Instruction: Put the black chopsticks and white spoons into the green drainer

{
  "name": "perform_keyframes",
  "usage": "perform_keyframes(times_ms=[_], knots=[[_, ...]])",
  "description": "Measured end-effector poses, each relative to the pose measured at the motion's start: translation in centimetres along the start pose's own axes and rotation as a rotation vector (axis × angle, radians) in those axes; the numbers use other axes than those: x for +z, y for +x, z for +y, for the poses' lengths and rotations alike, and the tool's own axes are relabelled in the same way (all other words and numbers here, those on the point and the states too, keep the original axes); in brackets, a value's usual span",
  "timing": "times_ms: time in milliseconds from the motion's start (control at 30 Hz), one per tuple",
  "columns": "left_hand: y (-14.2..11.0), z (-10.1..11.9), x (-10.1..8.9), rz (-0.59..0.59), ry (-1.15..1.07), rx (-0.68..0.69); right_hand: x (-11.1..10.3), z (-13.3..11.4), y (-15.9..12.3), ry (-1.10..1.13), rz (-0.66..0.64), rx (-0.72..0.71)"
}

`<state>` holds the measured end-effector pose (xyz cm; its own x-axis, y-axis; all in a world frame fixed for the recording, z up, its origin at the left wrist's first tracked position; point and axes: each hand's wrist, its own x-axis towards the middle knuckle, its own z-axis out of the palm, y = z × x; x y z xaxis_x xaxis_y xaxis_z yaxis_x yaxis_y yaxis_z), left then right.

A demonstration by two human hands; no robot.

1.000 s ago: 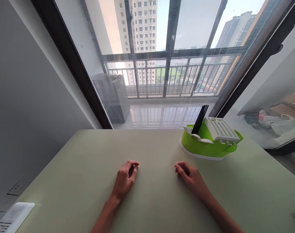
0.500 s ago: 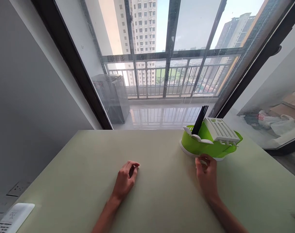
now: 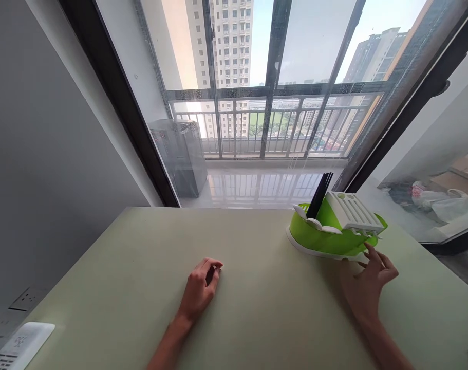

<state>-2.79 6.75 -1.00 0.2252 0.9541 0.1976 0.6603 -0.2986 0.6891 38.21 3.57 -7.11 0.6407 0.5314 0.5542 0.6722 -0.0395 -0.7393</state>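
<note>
The grip of the right hand [image 3: 367, 285] is apart: thumb and fingers are spread just beside the front of the green holder [image 3: 318, 241], near its right end. One fingertip seems to reach its lower wall, but I cannot tell whether it touches. The grip of the left hand [image 3: 200, 283] is loosely curled, its thumb near the fingertips; whether these meet is not clear, and I see nothing held in it. This hand rests on the pale surface [image 3: 253, 318], well apart from the holder.

The handling, as I judge it, is at its beginning. The right hand is placed at the holder, but a firm hold is not yet made, and the holder stands upright, its white base [image 3: 314, 252] on the surface.

Inside the holder, at the left, black sticks [image 3: 319, 198] stand tilted. White rounded pieces [image 3: 314, 223] sit along the front rim; I cannot tell if they are spoons. The white slotted rack [image 3: 355, 211] is on the right part, with small hooks [image 3: 367, 233] below its front edge.
</note>
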Motion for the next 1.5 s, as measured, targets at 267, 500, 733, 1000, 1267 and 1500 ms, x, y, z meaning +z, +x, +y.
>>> perform_keyframes(times_ms=[267, 500, 733, 1000, 1267, 1500], knots=[[0.0, 0.1, 0.0, -0.003, 0.007, 0.003, 0.5, 1.7, -0.3, -0.028, -0.062, -0.128], [-0.1, 0.1, 0.0, -0.018, 0.003, -0.007, 0.2, 0.6, -0.2, -0.014, -0.062, -0.129], [-0.1, 0.3, 0.0, -0.024, 0.009, -0.021, 0.3, -0.7, -0.7, 0.004, -0.086, -0.158], [0.0, 0.4, -0.2, -0.026, 0.01, -0.023, 0.4, -3.8, -2.5, 0.017, -0.22, -0.102], [-0.1, 0.4, -0.2, -0.032, 0.006, -0.031, 0.9, -7.2, -4.9, 0.095, -0.355, -0.216], [-0.1, 0.3, -0.2, -0.023, -0.012, -0.022, 1.0, -8.8, -5.8, 0.164, -0.447, -0.344]])
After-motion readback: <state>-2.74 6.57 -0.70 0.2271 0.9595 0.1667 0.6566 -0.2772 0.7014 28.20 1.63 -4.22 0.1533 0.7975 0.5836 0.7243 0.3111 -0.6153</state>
